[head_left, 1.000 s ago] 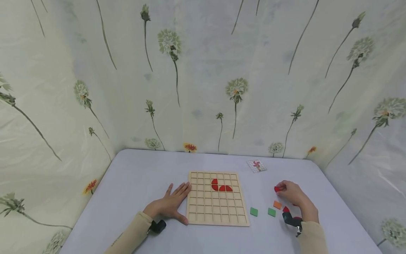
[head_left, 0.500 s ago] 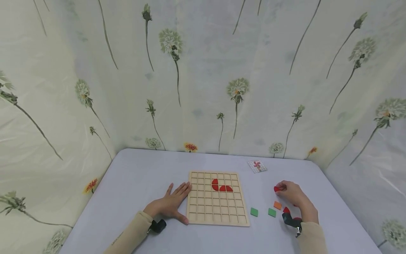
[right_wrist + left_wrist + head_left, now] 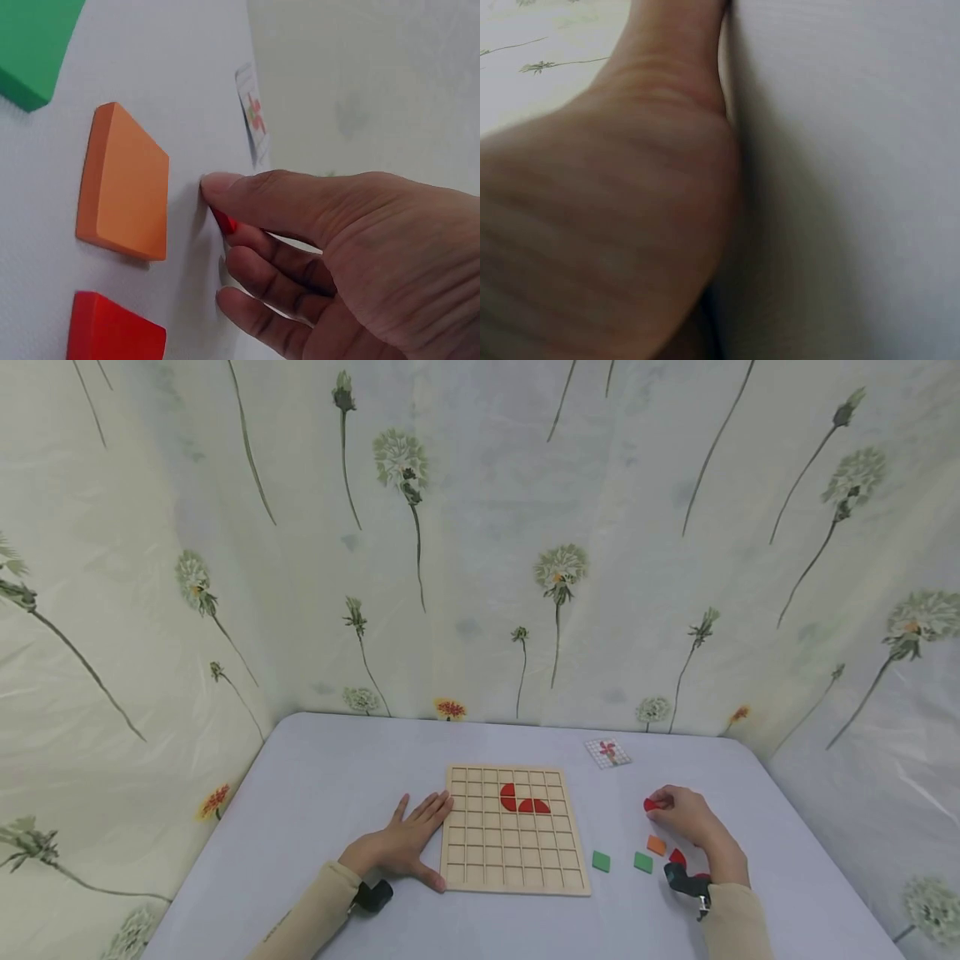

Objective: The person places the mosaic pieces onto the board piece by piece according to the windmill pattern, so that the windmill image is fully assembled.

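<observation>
A pale wooden grid board [image 3: 510, 847] lies on the table with several red quarter-round pieces [image 3: 534, 806] set in its upper cells. My left hand [image 3: 401, 843] rests spread at the board's left edge, fingertips and thumb touching it; in the left wrist view only its blurred palm side [image 3: 630, 225] shows. To the right of the board, my right hand [image 3: 686, 814] pinches a red piece [image 3: 650, 805] between thumb and fingers. In the right wrist view that red piece [image 3: 225, 220] is mostly hidden behind the thumb.
Near the right hand lie an orange square [image 3: 656, 845], two green pieces [image 3: 642, 862] [image 3: 601, 861] and a red piece [image 3: 678, 857]; more red shows partly behind the wrist camera [image 3: 684, 881]. A small pattern card [image 3: 607, 752] lies at the back right. Floral cloth [image 3: 480, 568] hangs behind the table.
The right hand has shifted slightly to the left with the pinched red piece. The left hand and the board have stayed put.
</observation>
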Demonstrator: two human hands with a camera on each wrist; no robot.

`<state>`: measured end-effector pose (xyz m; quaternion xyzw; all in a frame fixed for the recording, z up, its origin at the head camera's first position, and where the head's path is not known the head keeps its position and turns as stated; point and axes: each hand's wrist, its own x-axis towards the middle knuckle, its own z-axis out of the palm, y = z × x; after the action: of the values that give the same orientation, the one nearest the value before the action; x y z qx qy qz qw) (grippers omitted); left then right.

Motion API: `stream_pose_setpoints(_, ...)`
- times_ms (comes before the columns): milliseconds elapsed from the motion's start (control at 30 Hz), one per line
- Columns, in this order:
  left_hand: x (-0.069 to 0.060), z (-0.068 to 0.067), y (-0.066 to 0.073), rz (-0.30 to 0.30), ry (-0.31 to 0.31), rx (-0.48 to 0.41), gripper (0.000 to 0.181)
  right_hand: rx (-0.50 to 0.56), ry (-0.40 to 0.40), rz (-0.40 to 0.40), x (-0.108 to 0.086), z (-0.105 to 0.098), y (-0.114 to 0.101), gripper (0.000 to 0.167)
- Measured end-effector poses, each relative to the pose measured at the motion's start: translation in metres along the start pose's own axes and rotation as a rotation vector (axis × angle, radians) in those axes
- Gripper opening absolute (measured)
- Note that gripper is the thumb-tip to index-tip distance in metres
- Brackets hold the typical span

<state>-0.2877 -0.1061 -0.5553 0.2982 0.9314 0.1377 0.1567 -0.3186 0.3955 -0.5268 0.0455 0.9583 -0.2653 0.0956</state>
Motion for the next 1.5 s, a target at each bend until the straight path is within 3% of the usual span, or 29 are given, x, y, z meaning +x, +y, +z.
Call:
stream_pose_setpoints(567, -0.001, 0.0, 0.0, 0.0, -0.001, 0.009, 0.132, -0.012, 0.047, -0.139, 0.002, 0.009, -0.032, 0.033)
stream_pose_setpoints(767, -0.001, 0.0, 0.0, -0.001, 0.0, 0.006, 0.132, -0.002, 0.043, -0.192, 0.002, 0.014, -0.052, 0.03)
stream_pose_setpoints(1100, 0.001, 0.002, -0.001, 0.01, 0.002, 0.003, 0.132, -0.031, 0.035, -0.304, -0.002, 0.039, -0.099, 0.023)
stream_pose_setpoints(1500, 0.001, 0.002, -0.003, 0.018, 0.007, 0.005, 0.132, -0.028, -0.01, -0.424, -0.009, 0.065, -0.134, 0.019)
